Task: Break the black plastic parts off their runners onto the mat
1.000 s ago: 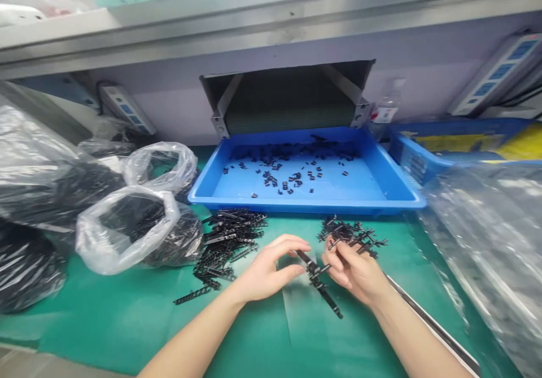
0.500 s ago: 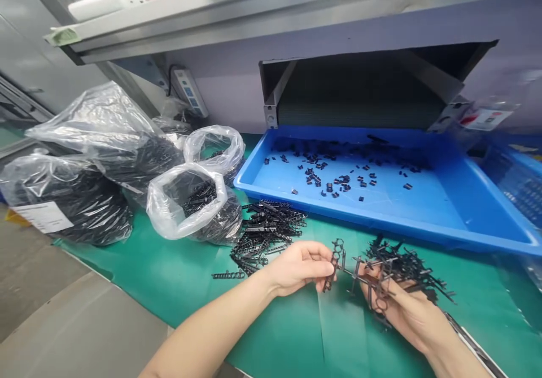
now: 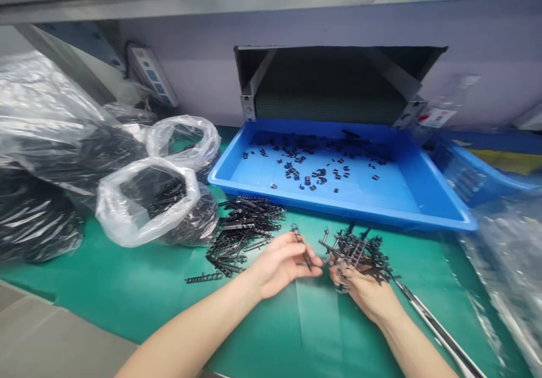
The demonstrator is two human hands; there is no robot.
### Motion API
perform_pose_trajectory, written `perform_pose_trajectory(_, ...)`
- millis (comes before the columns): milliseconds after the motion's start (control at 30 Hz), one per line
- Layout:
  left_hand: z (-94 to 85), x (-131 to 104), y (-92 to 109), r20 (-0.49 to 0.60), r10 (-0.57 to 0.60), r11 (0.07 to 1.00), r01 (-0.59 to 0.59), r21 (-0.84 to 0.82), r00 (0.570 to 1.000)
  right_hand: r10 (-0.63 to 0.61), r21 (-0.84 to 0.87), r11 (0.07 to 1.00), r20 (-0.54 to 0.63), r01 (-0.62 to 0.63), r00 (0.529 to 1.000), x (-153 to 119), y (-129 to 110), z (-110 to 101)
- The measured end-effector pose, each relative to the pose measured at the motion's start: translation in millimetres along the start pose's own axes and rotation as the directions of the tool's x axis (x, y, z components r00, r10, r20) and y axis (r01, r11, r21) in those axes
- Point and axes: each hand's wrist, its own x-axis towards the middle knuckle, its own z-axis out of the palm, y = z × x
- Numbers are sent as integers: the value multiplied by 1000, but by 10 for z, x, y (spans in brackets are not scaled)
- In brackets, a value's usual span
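Note:
My left hand (image 3: 287, 262) holds a thin black plastic strip (image 3: 305, 249) with rings between thumb and fingers. Just to its right, my right hand (image 3: 359, 288) is closed on black branched plastic parts, at the near edge of a pile of similar parts (image 3: 358, 245); its fingertips are partly covered by them. A second heap, of black ladder-like strips (image 3: 249, 220), lies left of my left hand, with a single strip (image 3: 204, 277) at its near end.
A blue tray (image 3: 339, 206) holding small black pieces stands behind the hands. Open plastic bags (image 3: 144, 220) of black parts are at the left. A long thin black-and-white bar (image 3: 440, 330) lies at the right, near clear plastic sheeting (image 3: 508, 254).
The view has turned to the right. My hands are nearer each other, and my right hand has moved against the branched pile. The strip in my left hand has tilted.

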Motion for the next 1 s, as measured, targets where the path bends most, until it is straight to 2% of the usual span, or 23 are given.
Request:
perform_pose_trajectory(67,-13,16,14,-103,46,998,-51,-47,994,-18,86,996,-79,25,997,21,-64,66)
perform_pose_trajectory(100,-20,22,12,-110,48,997,-55,-61,993,-12,124,992,-131,28,991,31,-96,98)
perform_pose_trajectory(167,-22,24,-10,-68,18,997,-23,-75,998,16,178,984,-226,25,974,44,-133,149)
perform_pose_trajectory(233,-2,13,-44,-38,-6,998,4,-70,999,19,174,984,-260,27,965,43,-117,179)
perform_pose_trajectory(333,48,-15,-76,-41,13,1000,-14,-24,999,-27,42,998,-267,40,963,19,-34,192)
perform_pose_trajectory(400,69,-27,-74,-57,31,999,-31,11,998,-62,-124,992,-271,29,961,-7,14,182)
perform_pose_trajectory(533,61,-33,-51,-73,25,997,-19,73,997,-151,-465,885,-264,11,953,-44,45,125)
perform_pose_trajectory(600,50,-33,-39,-56,10,996,-5,85,998,-178,-513,858,-255,24,950,-47,46,100)
perform_pose_trajectory(700,49,-32,-15,-59,28,993,-21,117,998,-147,-516,856,-173,38,974,-41,32,115)
perform_pose_trajectory(767,54,-31,15,-101,89,970,-63,234,991,-122,-462,886,-143,43,982,-33,9,153)
perform_pose_trajectory(833,57,-35,62,-136,180,907,-111,407,974,-95,-334,942,-174,31,980,-24,-21,189)
perform_pose_trajectory(933,59,-78,173,-90,354,737,-219,639,931,-32,-41,999,-238,23,971,-15,-70,206)
perform_pose_trajectory(1000,61,-136,286,-28,451,582,-270,767,892,-39,144,987,-229,74,973,-16,-108,199)
